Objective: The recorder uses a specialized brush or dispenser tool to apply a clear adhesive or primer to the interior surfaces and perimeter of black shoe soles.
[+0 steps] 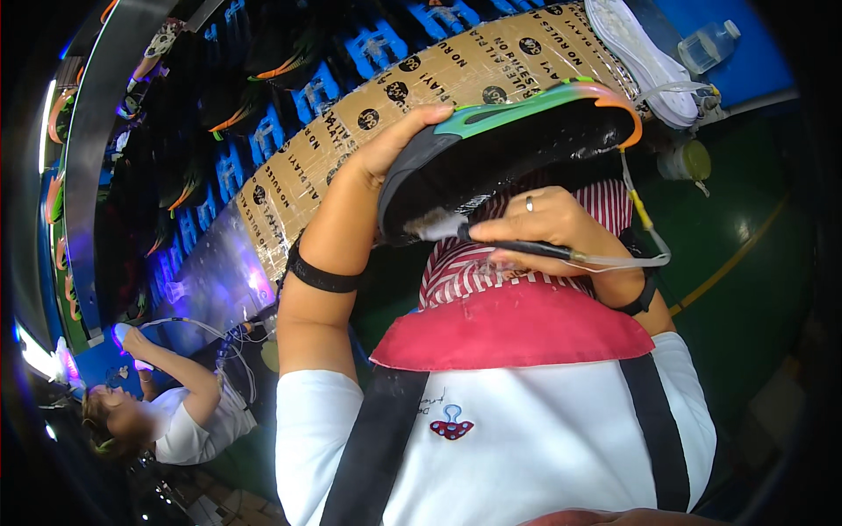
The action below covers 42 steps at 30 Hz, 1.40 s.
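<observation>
A shoe sole (517,158), black inside with a green-to-orange rim, is tilted up in front of me. My left hand (399,145) grips it by its left end, fingers partly hidden behind it. My right hand (548,223), with a ring on one finger, is closed around a black-handled brush (531,247). The pale bristles of the brush rest on the sole's inner face at its lower left. From the handle's back end a clear tube (631,261) curves up past a yellow piece. Part of the sole's inner face looks shiny and wet.
Behind the sole runs a ledge covered in printed brown tape (377,118). At the upper right lie a white sole (640,57) and a clear plastic bottle (709,46). Blue racks (373,51) with shoe parts stand beyond. Another person (189,399) works at the lower left.
</observation>
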Available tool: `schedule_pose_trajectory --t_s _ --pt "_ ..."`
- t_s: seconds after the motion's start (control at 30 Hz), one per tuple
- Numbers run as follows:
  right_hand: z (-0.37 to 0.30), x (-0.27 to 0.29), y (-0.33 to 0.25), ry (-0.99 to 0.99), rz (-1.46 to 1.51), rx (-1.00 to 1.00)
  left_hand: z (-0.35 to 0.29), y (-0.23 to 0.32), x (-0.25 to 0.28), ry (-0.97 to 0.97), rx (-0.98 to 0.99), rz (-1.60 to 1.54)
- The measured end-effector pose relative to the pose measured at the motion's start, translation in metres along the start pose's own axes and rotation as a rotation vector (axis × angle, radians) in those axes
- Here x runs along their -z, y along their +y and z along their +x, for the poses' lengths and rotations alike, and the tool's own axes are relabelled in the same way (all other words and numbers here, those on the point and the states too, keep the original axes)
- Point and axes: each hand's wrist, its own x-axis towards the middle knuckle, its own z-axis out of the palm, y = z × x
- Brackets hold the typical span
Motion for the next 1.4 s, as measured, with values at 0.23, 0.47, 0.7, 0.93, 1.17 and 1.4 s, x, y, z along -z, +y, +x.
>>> schedule_pose_trajectory --t_s 0.23,0.47,0.7,0.93,1.17,1.4 --pt "-0.005 0.000 0.000 -0.164 -0.119 0.048 0.005 0.001 0.011 -0.056 0.138 0.218" --pt "0.000 -0.004 0.003 -0.004 -0.226 0.089 0.006 0.008 0.013 -0.083 0.179 0.318" --pt "-0.007 -0.002 -0.006 0.070 -0.285 0.066 -0.006 0.007 0.018 -0.036 0.162 0.301" --pt "-0.008 -0.002 -0.009 0.026 -0.115 -0.001 -0.015 0.005 0.023 -0.053 0.068 0.309" --pt "-0.006 0.007 0.001 0.485 0.081 -0.389 -0.008 -0.039 0.020 0.039 -0.008 -0.026" --pt "-0.011 0.030 0.013 0.652 0.148 -0.478 -0.011 -0.051 0.007 0.139 -0.077 -0.129"
